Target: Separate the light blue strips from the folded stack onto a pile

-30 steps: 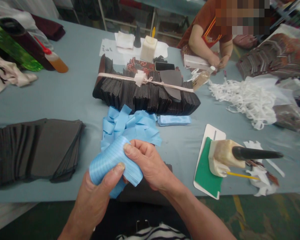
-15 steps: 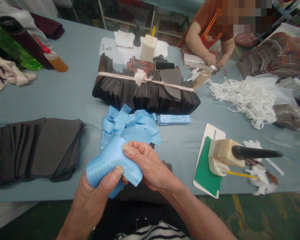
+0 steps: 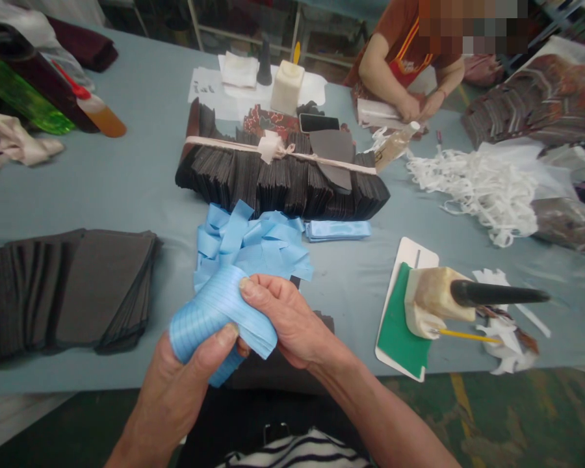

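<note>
A fanned stack of light blue ribbon strips (image 3: 207, 312) is bent over in both my hands, above the table's near edge. My left hand (image 3: 195, 367) grips it from below, thumb pressed on the top. The thumb and fingers of my right hand (image 3: 283, 315) pinch the stack's right part. Just beyond lies a loose heap of blue ribbon pieces (image 3: 253, 244). A flat folded blue bundle (image 3: 338, 230) is beside that heap. Behind them, a long row of dark grey fabric pieces (image 3: 273, 185) is tied with a pale band.
Dark grey panels (image 3: 102, 286) lie fanned at left. At right, a cream glue pot (image 3: 436, 299) with a black nozzle stands on a green and white board (image 3: 400, 338). White cords (image 3: 472, 188) lie behind it. A co-worker's hands (image 3: 419, 107) are across the table.
The view has shifted slightly. Both hands keep nearly the same hold on the blue ribbon strips. Across the table, the co-worker's hands have moved a little.
</note>
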The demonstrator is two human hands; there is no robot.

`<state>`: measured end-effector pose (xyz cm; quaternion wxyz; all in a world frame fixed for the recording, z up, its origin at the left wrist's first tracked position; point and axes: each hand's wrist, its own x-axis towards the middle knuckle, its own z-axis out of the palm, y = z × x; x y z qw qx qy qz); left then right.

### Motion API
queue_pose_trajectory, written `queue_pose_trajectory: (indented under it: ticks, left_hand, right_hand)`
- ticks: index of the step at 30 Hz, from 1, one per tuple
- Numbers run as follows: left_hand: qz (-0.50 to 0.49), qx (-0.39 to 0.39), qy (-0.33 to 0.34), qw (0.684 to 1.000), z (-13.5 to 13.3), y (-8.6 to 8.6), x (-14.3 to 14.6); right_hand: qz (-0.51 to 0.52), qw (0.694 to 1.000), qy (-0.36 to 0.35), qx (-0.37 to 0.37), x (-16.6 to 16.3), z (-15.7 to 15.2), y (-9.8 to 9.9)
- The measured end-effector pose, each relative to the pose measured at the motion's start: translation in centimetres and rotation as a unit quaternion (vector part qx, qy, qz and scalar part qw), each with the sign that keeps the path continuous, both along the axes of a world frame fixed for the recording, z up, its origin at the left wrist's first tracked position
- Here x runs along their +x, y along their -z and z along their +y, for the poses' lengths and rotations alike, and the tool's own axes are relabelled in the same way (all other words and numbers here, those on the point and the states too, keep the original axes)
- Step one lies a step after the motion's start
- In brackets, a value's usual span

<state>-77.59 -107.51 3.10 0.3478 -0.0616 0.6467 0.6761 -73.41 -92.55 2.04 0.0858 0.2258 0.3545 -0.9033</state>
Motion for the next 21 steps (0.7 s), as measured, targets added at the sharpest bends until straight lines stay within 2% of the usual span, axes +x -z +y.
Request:
queue_pose_trajectory:
  ticks: [3, 14, 21]
  left_hand:
    - [0.034, 0.004, 0.043, 0.998, 0.0, 0.2, 0.0]
    - [-0.023, 0.014, 0.002, 1.000, 0.3, -0.2, -0.3]
    - [-0.019, 0.015, 0.009, 1.000, 0.4, 0.0, 0.0]
  right_hand:
    - [0.010, 1.000, -0.003, 0.003, 0.0, 0.0, 0.3]
    - [0.001, 1.000, -0.016, 0.015, -0.1, -0.1, 0.8]
    - [0.007, 1.000, -0.013, 0.023, -0.1, -0.3, 1.1]
